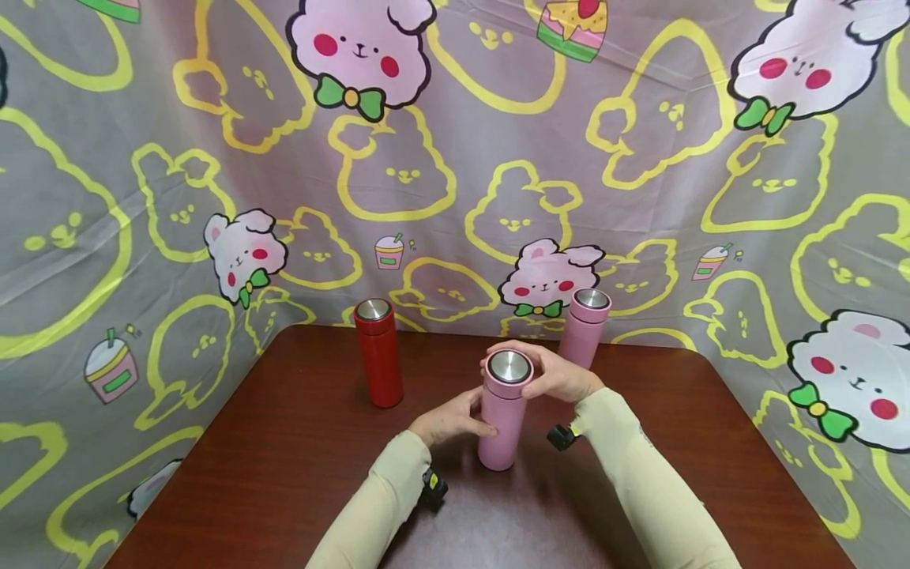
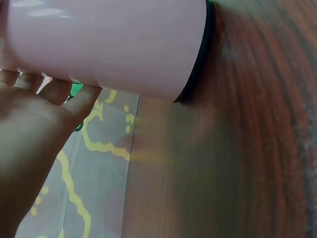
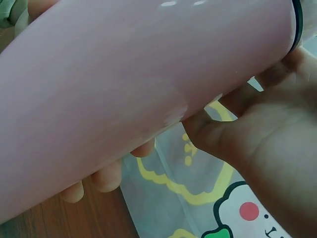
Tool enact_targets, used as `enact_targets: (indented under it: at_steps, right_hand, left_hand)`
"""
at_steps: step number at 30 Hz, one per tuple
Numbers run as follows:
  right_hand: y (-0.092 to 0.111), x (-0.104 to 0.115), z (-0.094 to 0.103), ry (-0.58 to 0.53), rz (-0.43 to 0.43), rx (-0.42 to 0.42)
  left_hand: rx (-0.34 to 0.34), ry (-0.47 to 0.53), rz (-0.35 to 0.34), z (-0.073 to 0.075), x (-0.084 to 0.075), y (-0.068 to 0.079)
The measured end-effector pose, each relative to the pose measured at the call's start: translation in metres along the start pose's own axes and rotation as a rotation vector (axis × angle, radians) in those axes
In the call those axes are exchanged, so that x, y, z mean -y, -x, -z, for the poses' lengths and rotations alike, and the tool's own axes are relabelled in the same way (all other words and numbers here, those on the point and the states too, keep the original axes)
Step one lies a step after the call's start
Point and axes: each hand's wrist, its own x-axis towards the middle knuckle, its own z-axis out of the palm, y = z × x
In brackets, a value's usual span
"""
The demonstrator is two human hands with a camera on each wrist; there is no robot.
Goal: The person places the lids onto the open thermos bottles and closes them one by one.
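A pink thermos bottle (image 1: 502, 435) with a silver-topped lid (image 1: 509, 366) stands nearly upright in front of me, held between both hands. Low on its left side, my left hand (image 1: 453, 419) grips the body, thumb in front. My right hand (image 1: 558, 374) holds the upper part around the lid from the right. In the left wrist view the bottle's black base rim (image 2: 198, 59) is close to the tabletop; whether it touches is hard to tell. The right wrist view shows the smooth pink body (image 3: 129, 84), with fingertips of the left hand (image 3: 107, 177) beneath it.
A red thermos (image 1: 381, 367) stands at the back left of the brown wooden table (image 1: 284, 466). Behind my right hand is another pink thermos (image 1: 583, 336), its lower part partly hidden. A patterned cloth (image 1: 626, 221) hangs around the table's back and sides.
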Motion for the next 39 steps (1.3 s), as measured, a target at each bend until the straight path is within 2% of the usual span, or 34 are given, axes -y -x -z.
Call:
enact_targets:
  at_steps: [7, 16, 22, 33, 36, 39]
  right_hand:
    - [0.004, 0.003, -0.004, 0.08, -0.031, -0.077]
    - [0.009, 0.009, -0.018, 0.246, -0.086, -0.257]
    - [0.01, 0.011, -0.029, 0.328, -0.079, -0.347]
    - [0.013, 0.01, -0.04, 0.557, -0.113, -0.512]
    - [0.014, 0.011, -0.041, 0.547, -0.124, -0.514]
    - [0.014, 0.011, -0.039, 0.407, -0.108, -0.457]
  left_hand:
    - [-0.003, -0.002, -0.011, -0.001, 0.001, 0.001]
    - [-0.035, -0.029, -0.018, -0.003, -0.001, 0.002]
    - [-0.06, -0.066, -0.025, -0.005, -0.001, 0.004]
    - [-0.055, -0.066, -0.028, -0.005, -0.003, 0.003]
    - [-0.047, -0.075, -0.021, -0.005, -0.003, 0.003]
    - [-0.034, -0.076, -0.027, -0.005, -0.002, 0.003]
